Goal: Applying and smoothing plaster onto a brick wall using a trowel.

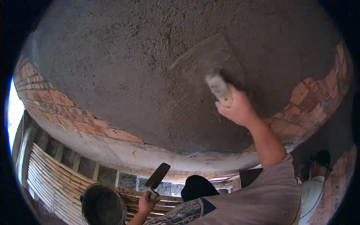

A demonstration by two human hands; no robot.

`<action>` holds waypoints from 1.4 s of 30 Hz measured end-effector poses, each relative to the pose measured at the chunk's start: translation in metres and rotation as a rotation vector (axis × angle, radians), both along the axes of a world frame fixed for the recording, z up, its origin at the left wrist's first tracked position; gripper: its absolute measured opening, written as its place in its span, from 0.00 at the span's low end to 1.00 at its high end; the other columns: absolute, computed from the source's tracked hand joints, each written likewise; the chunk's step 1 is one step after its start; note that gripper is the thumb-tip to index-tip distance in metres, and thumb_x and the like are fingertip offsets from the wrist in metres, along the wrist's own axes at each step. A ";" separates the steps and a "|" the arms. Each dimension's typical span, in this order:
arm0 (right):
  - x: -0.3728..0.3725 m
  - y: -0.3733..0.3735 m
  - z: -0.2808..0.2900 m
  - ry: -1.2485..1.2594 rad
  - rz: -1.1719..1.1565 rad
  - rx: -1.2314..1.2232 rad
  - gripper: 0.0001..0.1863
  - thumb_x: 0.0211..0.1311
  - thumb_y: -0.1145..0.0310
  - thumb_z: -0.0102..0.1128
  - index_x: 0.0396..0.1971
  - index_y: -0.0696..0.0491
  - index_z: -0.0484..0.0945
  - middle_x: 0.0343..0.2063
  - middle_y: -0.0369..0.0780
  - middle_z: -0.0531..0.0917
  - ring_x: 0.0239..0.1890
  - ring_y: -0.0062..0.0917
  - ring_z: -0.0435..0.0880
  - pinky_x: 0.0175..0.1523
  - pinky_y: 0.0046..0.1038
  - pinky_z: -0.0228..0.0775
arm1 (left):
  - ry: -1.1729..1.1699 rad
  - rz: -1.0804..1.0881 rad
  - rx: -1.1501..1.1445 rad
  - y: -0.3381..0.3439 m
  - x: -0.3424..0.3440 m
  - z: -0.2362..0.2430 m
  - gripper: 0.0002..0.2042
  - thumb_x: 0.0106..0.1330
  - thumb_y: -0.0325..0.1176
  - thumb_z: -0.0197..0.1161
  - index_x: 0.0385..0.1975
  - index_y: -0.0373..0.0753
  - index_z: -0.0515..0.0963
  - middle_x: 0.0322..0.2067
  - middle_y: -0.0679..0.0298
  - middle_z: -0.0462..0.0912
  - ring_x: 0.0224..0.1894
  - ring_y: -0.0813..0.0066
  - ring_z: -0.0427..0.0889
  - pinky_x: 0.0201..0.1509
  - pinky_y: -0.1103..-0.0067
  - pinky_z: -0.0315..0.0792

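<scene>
My right hand (240, 108) is closed round the worn, pale handle of a plastering float (210, 62). Its broad, mortar-coated plate lies against the wet grey plaster (123, 67) on the wall, and the handle is slightly blurred. Low in the view, my left hand (146, 204) grips a trowel (158, 175) by its handle, its dark blade pointing up and away from the wall's wet face. Just left of that hand stands a dark bucket (83, 204); grey material shows inside it.
Bare brick (56, 98) edges the plaster at left, with more brick (311, 97) at right. A pale band (131, 152) runs beneath. Bamboo poles (56, 183) form a platform at lower left. A black rounded shape (198, 186) sits near my sleeve.
</scene>
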State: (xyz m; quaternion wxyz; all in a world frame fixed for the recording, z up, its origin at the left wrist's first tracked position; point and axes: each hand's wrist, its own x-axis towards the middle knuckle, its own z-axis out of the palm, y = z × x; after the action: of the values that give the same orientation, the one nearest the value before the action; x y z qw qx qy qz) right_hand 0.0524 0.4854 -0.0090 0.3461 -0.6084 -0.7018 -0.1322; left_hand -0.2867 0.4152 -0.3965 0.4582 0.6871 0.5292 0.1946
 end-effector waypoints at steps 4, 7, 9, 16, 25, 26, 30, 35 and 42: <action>-0.018 0.003 -0.012 -0.244 -0.192 -0.391 0.16 0.43 0.70 0.60 0.35 0.56 0.71 0.24 0.45 0.80 0.19 0.39 0.77 0.25 0.36 0.67 | -0.107 0.057 0.002 -0.005 -0.003 -0.055 0.20 0.40 0.42 0.72 0.28 0.39 0.72 0.23 0.58 0.78 0.22 0.56 0.75 0.28 0.68 0.68; -0.020 -0.002 -0.011 -0.213 -0.197 -0.411 0.15 0.43 0.69 0.59 0.34 0.53 0.71 0.24 0.48 0.80 0.21 0.41 0.78 0.25 0.36 0.66 | -0.159 0.033 -0.016 -0.003 0.004 -0.053 0.20 0.40 0.42 0.72 0.29 0.39 0.72 0.23 0.58 0.78 0.23 0.56 0.75 0.28 0.68 0.68; -0.009 -0.015 0.007 -0.204 -0.384 -0.343 0.15 0.42 0.71 0.60 0.34 0.55 0.72 0.23 0.46 0.80 0.20 0.37 0.77 0.25 0.34 0.67 | -0.211 0.015 -0.033 -0.003 0.009 -0.048 0.21 0.40 0.42 0.72 0.30 0.39 0.72 0.23 0.58 0.78 0.23 0.56 0.75 0.28 0.68 0.68; 0.037 -0.078 0.024 0.383 -0.413 0.073 0.18 0.47 0.73 0.59 0.41 0.56 0.71 0.25 0.40 0.77 0.19 0.20 0.72 0.24 0.23 0.65 | -0.137 -0.042 -0.012 0.003 0.023 -0.012 0.21 0.40 0.41 0.72 0.30 0.39 0.72 0.23 0.58 0.78 0.24 0.57 0.75 0.29 0.69 0.68; 0.020 -0.011 -0.045 -0.325 -0.051 -0.309 0.15 0.46 0.68 0.60 0.32 0.57 0.68 0.17 0.45 0.77 0.14 0.36 0.76 0.18 0.35 0.65 | -0.091 -0.060 -0.048 -0.011 0.054 0.009 0.17 0.41 0.37 0.71 0.28 0.38 0.72 0.23 0.58 0.77 0.24 0.60 0.75 0.29 0.70 0.68; 0.027 -0.015 -0.034 -0.277 -0.074 -0.303 0.15 0.46 0.68 0.60 0.32 0.57 0.68 0.16 0.45 0.77 0.14 0.36 0.76 0.18 0.36 0.65 | -0.098 -0.070 -0.053 -0.014 0.059 0.011 0.17 0.43 0.36 0.71 0.29 0.38 0.72 0.23 0.60 0.77 0.23 0.63 0.73 0.28 0.71 0.67; 0.054 -0.022 0.000 -0.075 -0.225 -0.247 0.14 0.45 0.68 0.60 0.31 0.58 0.69 0.17 0.45 0.78 0.15 0.34 0.76 0.20 0.34 0.67 | -0.099 -0.079 -0.071 -0.020 0.067 0.023 0.16 0.46 0.32 0.69 0.32 0.37 0.71 0.21 0.64 0.75 0.21 0.72 0.70 0.24 0.74 0.63; 0.148 -0.078 0.042 0.376 -0.166 0.075 0.17 0.47 0.71 0.60 0.39 0.56 0.70 0.18 0.37 0.75 0.14 0.18 0.70 0.18 0.22 0.61 | 0.051 -0.073 -0.136 -0.007 0.080 0.042 0.17 0.45 0.32 0.69 0.32 0.36 0.70 0.21 0.63 0.75 0.21 0.71 0.70 0.24 0.74 0.63; 0.209 -0.140 0.059 0.902 -0.053 0.432 0.08 0.54 0.73 0.52 0.33 0.53 0.65 0.16 0.37 0.71 0.11 0.19 0.67 0.14 0.20 0.59 | -0.058 -0.099 -0.114 0.012 0.085 0.039 0.17 0.45 0.31 0.69 0.32 0.36 0.70 0.22 0.63 0.75 0.20 0.72 0.70 0.24 0.75 0.65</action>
State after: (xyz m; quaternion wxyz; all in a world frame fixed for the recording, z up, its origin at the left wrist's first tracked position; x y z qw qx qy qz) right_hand 0.2609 0.3456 0.0499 0.7296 -0.5372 -0.4232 -0.0072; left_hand -0.2013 0.4270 -0.3576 0.5209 0.6793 0.4912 0.1612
